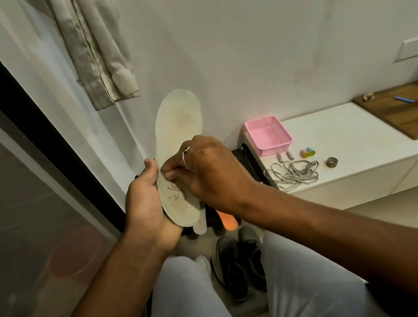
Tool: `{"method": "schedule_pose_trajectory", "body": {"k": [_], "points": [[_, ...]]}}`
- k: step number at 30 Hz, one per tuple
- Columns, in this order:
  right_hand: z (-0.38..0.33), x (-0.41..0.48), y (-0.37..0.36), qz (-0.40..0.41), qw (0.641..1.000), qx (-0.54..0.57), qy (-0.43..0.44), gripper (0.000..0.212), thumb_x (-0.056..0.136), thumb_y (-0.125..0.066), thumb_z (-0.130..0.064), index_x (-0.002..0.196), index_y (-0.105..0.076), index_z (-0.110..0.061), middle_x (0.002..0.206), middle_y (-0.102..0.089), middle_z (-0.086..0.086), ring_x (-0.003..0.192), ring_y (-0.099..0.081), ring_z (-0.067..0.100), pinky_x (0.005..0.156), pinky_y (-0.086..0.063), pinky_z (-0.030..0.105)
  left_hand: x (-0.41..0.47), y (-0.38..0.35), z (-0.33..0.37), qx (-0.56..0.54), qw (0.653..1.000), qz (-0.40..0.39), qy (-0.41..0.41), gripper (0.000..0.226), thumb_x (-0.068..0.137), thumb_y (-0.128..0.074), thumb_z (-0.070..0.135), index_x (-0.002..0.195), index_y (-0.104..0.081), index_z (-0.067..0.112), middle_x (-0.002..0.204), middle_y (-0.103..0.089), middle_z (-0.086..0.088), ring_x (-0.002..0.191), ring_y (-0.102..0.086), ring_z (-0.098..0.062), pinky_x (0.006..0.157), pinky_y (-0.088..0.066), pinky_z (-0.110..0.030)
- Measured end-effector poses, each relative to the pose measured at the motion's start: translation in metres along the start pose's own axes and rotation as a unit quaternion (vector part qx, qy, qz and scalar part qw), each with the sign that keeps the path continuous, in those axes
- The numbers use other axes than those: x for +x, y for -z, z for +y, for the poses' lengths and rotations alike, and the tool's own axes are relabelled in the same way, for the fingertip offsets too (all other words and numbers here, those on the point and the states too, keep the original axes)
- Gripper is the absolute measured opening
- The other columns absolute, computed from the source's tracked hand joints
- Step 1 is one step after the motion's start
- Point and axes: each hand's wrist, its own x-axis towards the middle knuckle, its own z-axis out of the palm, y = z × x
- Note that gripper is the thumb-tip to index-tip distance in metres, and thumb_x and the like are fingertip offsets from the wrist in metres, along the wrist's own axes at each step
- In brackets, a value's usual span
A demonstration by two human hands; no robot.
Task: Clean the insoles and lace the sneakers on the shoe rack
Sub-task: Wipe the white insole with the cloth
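At your nine o'clock stands a dark-framed glass door (3, 189), and a pale cloth (93, 45) hangs on the wall at about eleven o'clock. Your left hand (146, 208) is curled round the heel end of a white insole (178, 125), thumb on its left edge and palm cupped underneath. The insole stands nearly upright, toe pointing to twelve o'clock. Your right hand (204, 170), a ring on one finger, lies across the middle of the insole with its fingers bunched and curled, the fingertips pinching at the left edge right beside your left thumb. I cannot tell whether anything small sits between those fingertips.

At six o'clock of the held insole the tip of a second white insole (200, 226) peeks out, with an orange insole (228, 220) just to its right. Below them, between your knees, a pair of dark sneakers (241, 262) sits on the floor.

Toward three o'clock a white table (347, 132) carries a pink tray (268, 134) at its left corner. At the tray's six o'clock lies a loose heap of grey laces (291, 173), and a small metal ring (331, 162) rests to their right. A wooden board (407, 115) with a blue pen (404, 99) on it covers the table's far right end.
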Motion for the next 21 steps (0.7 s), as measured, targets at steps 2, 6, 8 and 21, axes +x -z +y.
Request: {"method": "schedule_pose_trajectory", "body": {"k": [2, 6, 8, 21], "points": [[-0.009, -0.014, 0.0, -0.032, 0.997, 0.069, 0.002, 0.01, 0.084, -0.079, -0.014, 0.094, -0.08, -0.013, 0.085, -0.075, 0.003, 0.079, -0.065, 0.018, 0.077, -0.054, 0.038, 0.002, 0.001, 0.006, 0.0, 1.0, 0.021, -0.003, 0.06, 0.106, -0.03, 0.05, 0.132, -0.061, 0.006, 0.105, -0.073, -0.013, 0.091, -0.074, -0.025, 0.072, -0.063, -0.035], [-0.009, -0.033, 0.006, -0.068, 0.988, 0.137, 0.027, 0.013, 0.084, -0.079, -0.013, 0.098, -0.08, -0.012, 0.092, -0.076, 0.001, 0.09, -0.065, 0.013, 0.091, -0.048, 0.023, 0.005, 0.005, 0.013, 0.018, 0.999, 0.037, 0.014, 0.068, 0.103, -0.029, 0.059, 0.133, -0.059, 0.006, 0.116, -0.069, -0.021, 0.095, -0.072, -0.028, 0.081, -0.059, -0.037], [0.001, -0.032, 0.009, -0.072, 0.989, 0.099, 0.083, 0.015, 0.085, -0.079, -0.016, 0.1, -0.08, -0.012, 0.093, -0.076, 0.003, 0.091, -0.065, 0.018, 0.087, -0.048, 0.029, 0.003, 0.005, 0.011, 0.024, 0.999, 0.034, 0.021, 0.069, 0.103, -0.028, 0.059, 0.135, -0.059, 0.006, 0.123, -0.067, -0.021, 0.105, -0.069, -0.03, 0.089, -0.055, -0.039], [0.026, -0.002, -0.002, 0.008, 0.977, -0.186, 0.102, 0.01, 0.09, -0.07, -0.02, 0.093, -0.077, -0.014, 0.082, -0.068, 0.003, 0.077, -0.056, 0.025, 0.068, -0.04, 0.04, 0.001, 0.001, 0.003, 0.016, 1.0, -0.021, 0.01, 0.057, 0.108, -0.021, 0.046, 0.139, -0.057, 0.013, 0.127, -0.069, -0.012, 0.114, -0.068, -0.027, 0.088, -0.057, -0.042]]}}
